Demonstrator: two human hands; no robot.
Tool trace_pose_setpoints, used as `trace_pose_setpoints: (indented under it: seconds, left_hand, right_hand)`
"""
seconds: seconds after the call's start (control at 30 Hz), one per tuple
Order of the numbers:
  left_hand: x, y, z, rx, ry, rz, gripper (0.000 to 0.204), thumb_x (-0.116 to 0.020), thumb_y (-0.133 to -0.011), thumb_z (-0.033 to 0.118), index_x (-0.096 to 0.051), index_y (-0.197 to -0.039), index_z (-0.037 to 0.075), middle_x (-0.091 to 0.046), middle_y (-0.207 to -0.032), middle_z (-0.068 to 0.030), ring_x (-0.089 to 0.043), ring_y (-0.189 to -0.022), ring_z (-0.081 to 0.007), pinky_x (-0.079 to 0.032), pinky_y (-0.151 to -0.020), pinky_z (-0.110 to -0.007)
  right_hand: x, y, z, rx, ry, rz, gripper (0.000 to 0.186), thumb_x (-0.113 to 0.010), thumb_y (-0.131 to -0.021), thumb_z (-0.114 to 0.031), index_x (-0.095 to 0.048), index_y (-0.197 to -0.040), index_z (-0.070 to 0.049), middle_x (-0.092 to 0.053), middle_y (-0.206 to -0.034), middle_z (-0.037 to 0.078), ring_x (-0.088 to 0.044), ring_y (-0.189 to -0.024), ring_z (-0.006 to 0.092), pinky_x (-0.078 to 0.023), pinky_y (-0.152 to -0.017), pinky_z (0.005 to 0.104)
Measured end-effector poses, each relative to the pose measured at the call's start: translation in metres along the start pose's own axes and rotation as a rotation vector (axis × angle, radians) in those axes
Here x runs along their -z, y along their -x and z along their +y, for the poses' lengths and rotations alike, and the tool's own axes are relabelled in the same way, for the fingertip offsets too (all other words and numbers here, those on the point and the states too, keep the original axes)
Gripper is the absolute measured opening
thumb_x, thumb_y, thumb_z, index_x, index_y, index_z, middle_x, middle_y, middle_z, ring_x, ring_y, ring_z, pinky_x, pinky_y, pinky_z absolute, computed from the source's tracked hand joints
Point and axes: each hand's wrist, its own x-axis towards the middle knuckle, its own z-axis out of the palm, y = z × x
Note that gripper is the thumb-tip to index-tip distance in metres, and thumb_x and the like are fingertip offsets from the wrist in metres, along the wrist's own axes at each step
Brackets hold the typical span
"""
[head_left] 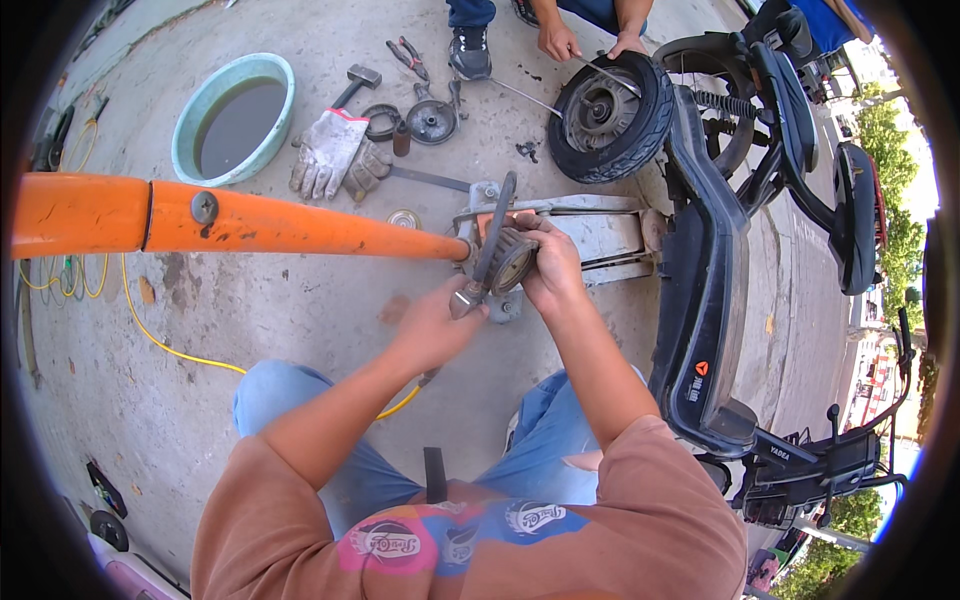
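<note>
Both of my hands are on what looks like a tire inflator gauge (510,264), with a round dial in a ribbed black cover and a thick dark hose curving up from it. My left hand (438,322) is closed around its lower end, by a silver metal part (466,300). A yellow air hose (400,404) runs below this hand. My right hand (553,265) grips the dial's right side, with the fingers bent over its top edge. Directly behind the gauge lies a grey floor jack (600,232) with a long orange handle (330,222); my hands partly cover it.
At the far side, another person's hands (590,42) work metal bars at a wheel with a black tire (640,148). An electric scooter (705,300) stands at right. A basin of murky water (283,140), gloves (335,150), a hammer (362,77) and pliers (408,60) lie at far left.
</note>
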Motion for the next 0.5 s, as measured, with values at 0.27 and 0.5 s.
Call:
trace_pose_setpoints:
  seconds: [0.27,0.5]
  left_hand:
    - [-0.0004,-0.0002,0.0007,0.019,0.004,-0.001,0.041,-0.064,-0.084,0.031,-0.057,-0.116,0.006,-0.066,-0.087,-0.0179,-0.065,-0.087,-0.0359,-0.048,-0.076,-0.041]
    - [0.0018,-0.0018,0.0033,0.063,0.014,-0.037,0.045,-0.065,-0.083,0.033,-0.057,-0.118,0.005,-0.066,-0.088,-0.0179,-0.065,-0.088,-0.0354,-0.048,-0.077,-0.041]
  right_hand:
    - [0.0003,-0.0008,0.0004,0.004,-0.003,0.001,0.026,-0.042,-0.084,0.008,-0.052,-0.108,0.007,-0.062,-0.109,0.019,-0.063,-0.098,0.0251,-0.053,-0.088,0.0356]
    - [-0.004,0.0019,-0.0018,-0.005,0.003,0.021,0.025,-0.04,-0.085,0.008,-0.052,-0.107,0.006,-0.062,-0.109,0.019,-0.063,-0.097,0.0253,-0.053,-0.088,0.0366]
